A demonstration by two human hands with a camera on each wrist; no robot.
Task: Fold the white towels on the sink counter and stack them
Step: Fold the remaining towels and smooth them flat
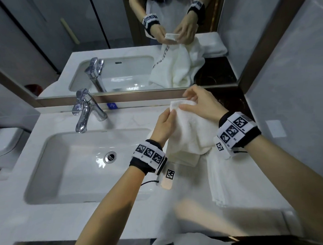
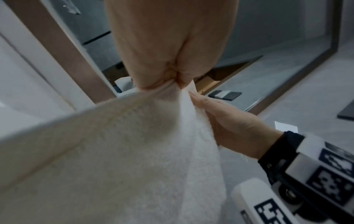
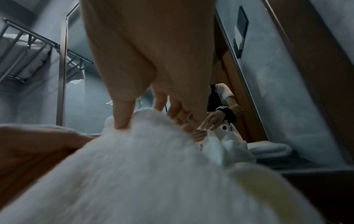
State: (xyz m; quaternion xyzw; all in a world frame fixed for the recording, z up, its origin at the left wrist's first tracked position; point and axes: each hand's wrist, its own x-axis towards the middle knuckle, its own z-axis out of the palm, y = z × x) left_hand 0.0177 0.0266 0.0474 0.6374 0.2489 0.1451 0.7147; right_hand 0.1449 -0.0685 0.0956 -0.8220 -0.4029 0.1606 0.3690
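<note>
I hold a white towel (image 1: 189, 132) up over the right side of the sink counter (image 1: 124, 216). My left hand (image 1: 165, 122) pinches its upper edge, the fold bunching between thumb and fingers in the left wrist view, where the towel (image 2: 124, 159) fills the lower frame. My right hand (image 1: 202, 105) pinches the same edge just to the right, thumb on the cloth; the right wrist view shows its thumb pressed into the towel (image 3: 153, 166). The towel's lower part drapes onto another white towel (image 1: 226, 177) lying flat on the counter at the right.
A sink basin (image 1: 81, 163) with a chrome faucet (image 1: 84, 111) lies to the left. A mirror (image 1: 116, 41) runs along the back wall and reflects a folded towel (image 1: 213, 44). A grey wall (image 1: 294, 98) closes off the right side.
</note>
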